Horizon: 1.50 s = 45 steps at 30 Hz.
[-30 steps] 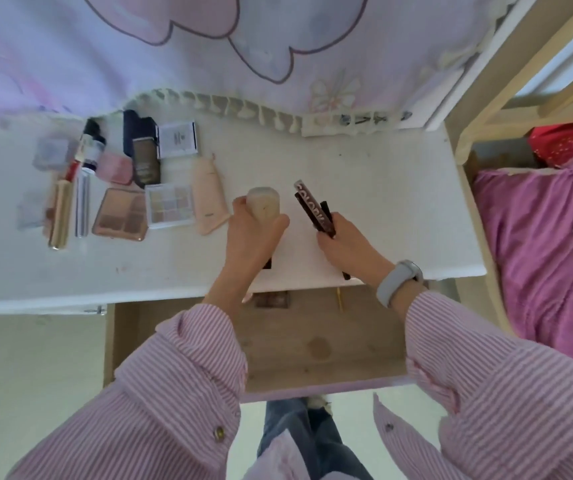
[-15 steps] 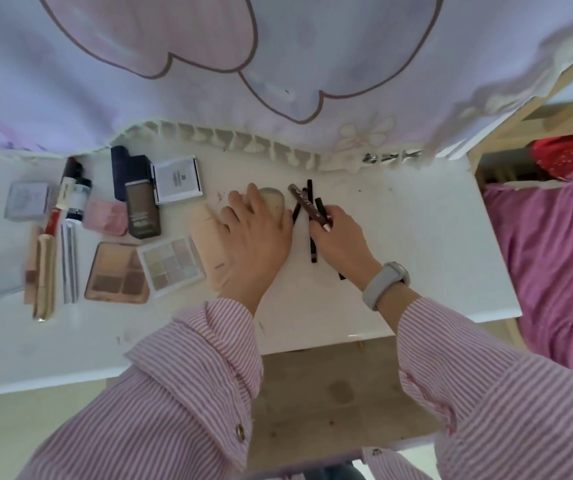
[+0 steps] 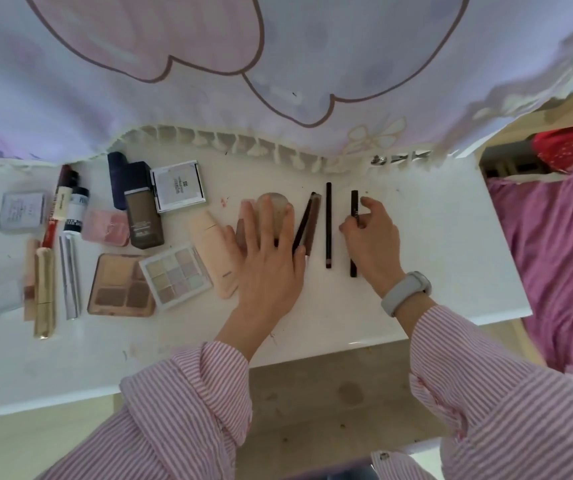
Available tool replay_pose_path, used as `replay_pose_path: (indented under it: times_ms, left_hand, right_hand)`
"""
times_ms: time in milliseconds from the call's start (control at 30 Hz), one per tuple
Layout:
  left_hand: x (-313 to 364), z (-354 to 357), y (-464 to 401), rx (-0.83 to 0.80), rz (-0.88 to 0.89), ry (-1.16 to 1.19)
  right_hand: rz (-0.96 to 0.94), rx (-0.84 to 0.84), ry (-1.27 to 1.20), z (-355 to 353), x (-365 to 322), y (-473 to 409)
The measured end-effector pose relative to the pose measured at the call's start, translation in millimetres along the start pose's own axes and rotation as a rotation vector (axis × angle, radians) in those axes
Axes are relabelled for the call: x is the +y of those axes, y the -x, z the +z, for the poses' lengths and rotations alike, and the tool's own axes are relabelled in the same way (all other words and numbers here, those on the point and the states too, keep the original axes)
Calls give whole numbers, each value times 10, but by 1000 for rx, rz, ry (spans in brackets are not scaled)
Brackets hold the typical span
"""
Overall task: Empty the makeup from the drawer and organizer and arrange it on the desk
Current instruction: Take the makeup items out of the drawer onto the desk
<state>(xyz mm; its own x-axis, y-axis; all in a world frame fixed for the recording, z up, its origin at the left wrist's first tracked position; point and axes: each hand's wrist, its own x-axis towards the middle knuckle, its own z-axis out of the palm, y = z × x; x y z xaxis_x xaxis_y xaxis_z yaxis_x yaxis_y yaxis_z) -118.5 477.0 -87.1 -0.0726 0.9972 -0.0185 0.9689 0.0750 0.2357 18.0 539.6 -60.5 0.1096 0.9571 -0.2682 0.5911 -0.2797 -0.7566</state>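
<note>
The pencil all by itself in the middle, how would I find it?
Look at the white desk, between the left hand and right hand. The thin dark pencil lies there alone, touched by neither hand, with a reddish near tip.

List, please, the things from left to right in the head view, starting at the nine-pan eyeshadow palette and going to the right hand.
nine-pan eyeshadow palette → beige tube → left hand → brown pencil pair → black pencil → right hand
</note>
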Motion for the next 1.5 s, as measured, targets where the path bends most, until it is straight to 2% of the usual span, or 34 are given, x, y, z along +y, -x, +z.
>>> replay_pose_path:
  times_ms: [167,267,433,600,767,933,1133,1333,1433,1500]
  left_hand:
    - [-60,-10,57,14,207,-106]
    - [-103,10,84,4,245,-146]
    - [-160,43,112,30,260,-186]
    - [-132,112,112,119,222,-195]
    - [2,129,131,115,168,-124]
    - [6,80,225,89,71,-53]
    - [159,12,536,192,16,0]
    - [603,115,1161,357,59,116]
    - [781,248,1532,362,68,164]
    - [842,378,1749,286,56,169]
  right_hand:
    - [-89,-129,66,72,-134,-135]
    - [-149,-216,153,137,-105,-178]
    - [-205,-328,131,153,-145,-117]
    - [-263,-228,122,209,-97,-66]
    - [-296,-139,174,173,-12,22]
    - [-514,-225,339,143,142,166]
    - [-509,-302,329,25,260,252]
    - [-518,-331,277,-286,588,538]
    - [-574,-298,203,-520,828,825]
    - [-665,-285,199,-666,1064,1047]
